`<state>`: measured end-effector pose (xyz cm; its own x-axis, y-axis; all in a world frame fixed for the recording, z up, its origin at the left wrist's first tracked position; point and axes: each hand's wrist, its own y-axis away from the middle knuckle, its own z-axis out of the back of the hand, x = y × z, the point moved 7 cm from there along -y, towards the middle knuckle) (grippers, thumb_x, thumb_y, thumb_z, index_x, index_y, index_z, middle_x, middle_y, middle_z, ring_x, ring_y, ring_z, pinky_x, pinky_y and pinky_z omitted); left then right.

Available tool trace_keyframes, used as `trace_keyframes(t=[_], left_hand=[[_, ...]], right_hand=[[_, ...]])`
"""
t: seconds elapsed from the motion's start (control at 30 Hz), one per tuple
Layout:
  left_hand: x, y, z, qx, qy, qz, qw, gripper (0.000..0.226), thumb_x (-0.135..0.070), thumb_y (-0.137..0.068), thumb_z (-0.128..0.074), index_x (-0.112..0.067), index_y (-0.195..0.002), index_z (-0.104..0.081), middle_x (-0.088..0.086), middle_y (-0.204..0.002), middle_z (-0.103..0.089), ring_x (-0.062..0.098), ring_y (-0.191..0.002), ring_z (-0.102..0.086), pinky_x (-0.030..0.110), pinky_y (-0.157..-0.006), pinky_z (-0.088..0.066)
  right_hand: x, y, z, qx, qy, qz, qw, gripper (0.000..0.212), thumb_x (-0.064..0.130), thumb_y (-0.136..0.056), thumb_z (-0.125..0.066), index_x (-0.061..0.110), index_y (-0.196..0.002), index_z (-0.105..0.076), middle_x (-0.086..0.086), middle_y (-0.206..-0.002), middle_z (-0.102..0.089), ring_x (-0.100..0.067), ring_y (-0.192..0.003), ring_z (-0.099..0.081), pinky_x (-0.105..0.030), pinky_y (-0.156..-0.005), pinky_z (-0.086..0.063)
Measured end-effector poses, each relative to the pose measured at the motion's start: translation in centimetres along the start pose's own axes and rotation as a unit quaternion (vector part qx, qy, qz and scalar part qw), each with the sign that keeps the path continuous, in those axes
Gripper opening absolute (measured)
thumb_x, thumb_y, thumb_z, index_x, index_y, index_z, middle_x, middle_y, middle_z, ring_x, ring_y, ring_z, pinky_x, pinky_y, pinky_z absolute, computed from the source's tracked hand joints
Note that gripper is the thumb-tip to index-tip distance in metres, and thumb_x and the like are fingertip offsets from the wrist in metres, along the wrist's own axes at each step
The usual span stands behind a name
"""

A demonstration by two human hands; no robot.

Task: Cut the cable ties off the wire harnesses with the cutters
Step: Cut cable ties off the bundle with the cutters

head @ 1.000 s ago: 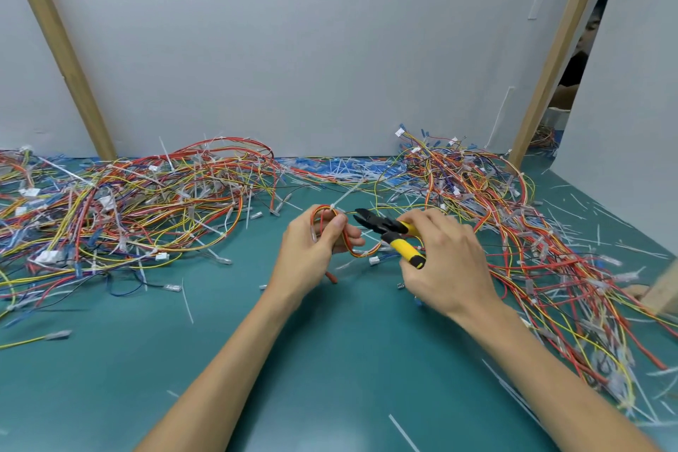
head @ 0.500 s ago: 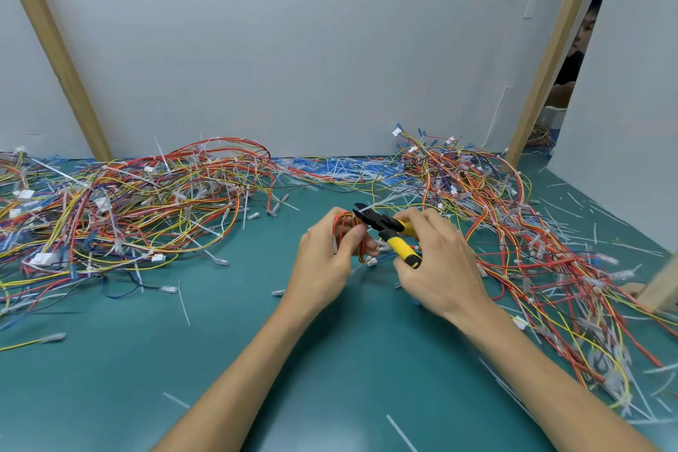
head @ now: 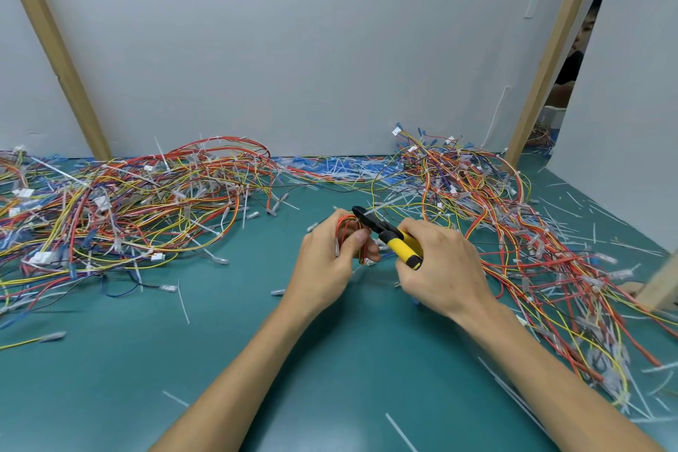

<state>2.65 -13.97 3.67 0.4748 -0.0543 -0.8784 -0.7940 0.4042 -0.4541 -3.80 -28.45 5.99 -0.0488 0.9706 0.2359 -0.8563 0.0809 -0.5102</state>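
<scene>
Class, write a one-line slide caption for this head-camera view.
Left hand grips a coiled wire harness; right hand holds yellow-handled cutters at it.

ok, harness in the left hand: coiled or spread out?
Coiled. The left hand grips the wire harness as a small bunched loop of red wires, with the tip of the cutters at its top.

My left hand [head: 326, 260] covers most of the small coiled red wire harness [head: 347, 229]; any cable tie on it is too small to tell. My right hand [head: 444, 268] hides most of one handle of the yellow-handled black cutters [head: 394, 240].
</scene>
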Motion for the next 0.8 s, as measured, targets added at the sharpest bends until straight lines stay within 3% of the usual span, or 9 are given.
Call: trace_keyframes(t=[0.17,0.27,0.4,0.8], left_hand=[[0.06,0.09,-0.16,0.005,-0.006,-0.003,1.0,0.014,-0.007,-0.102,-0.05,-0.014,-0.098,-0.061,0.007,-0.077,-0.071,0.026,-0.075,-0.072,0.053,-0.081,-0.057],[0.1,0.08,-0.25,0.008,-0.008,-0.006,1.0,0.014,-0.006,-0.102,-0.049,-0.013,-0.099,-0.061,0.008,-0.078,-0.071,0.023,-0.073,-0.071,0.046,-0.078,-0.058],[0.17,0.03,-0.19,0.007,-0.003,-0.006,1.0,0.015,-0.005,-0.102,-0.049,-0.014,-0.099,-0.061,0.008,-0.078,-0.071,0.023,-0.073,-0.072,0.043,-0.079,-0.059],[0.2,0.11,-0.25,0.009,0.007,-0.001,1.0,0.018,-0.005,-0.102,-0.05,-0.018,-0.096,-0.061,0.008,-0.077,-0.071,0.024,-0.073,-0.072,0.041,-0.078,-0.06]], right_hand=[[-0.09,-0.14,-0.03,0.014,0.011,0.006,1.0,0.013,0.031,-0.071,-0.051,0.026,-0.081,-0.043,0.008,-0.063,-0.044,-0.029,-0.068,-0.044,-0.033,-0.054,-0.032],[-0.04,-0.17,0.03,0.017,0.015,0.008,1.0,0.014,0.032,-0.07,-0.048,0.023,-0.08,-0.042,0.009,-0.057,-0.039,-0.031,-0.067,-0.044,-0.034,-0.053,-0.036],[-0.24,-0.06,0.05,0.023,0.011,-0.002,1.0,0.019,0.038,-0.071,-0.049,0.02,-0.076,-0.045,0.006,-0.054,-0.043,-0.032,-0.062,-0.048,-0.037,-0.055,-0.045],[-0.65,-0.2,-0.81,0.048,-0.04,-0.004,0.998,0.025,0.042,-0.079,-0.049,0.021,-0.068,-0.04,0.001,-0.05,-0.045,-0.023,-0.052,-0.047,-0.036,-0.049,-0.039]])
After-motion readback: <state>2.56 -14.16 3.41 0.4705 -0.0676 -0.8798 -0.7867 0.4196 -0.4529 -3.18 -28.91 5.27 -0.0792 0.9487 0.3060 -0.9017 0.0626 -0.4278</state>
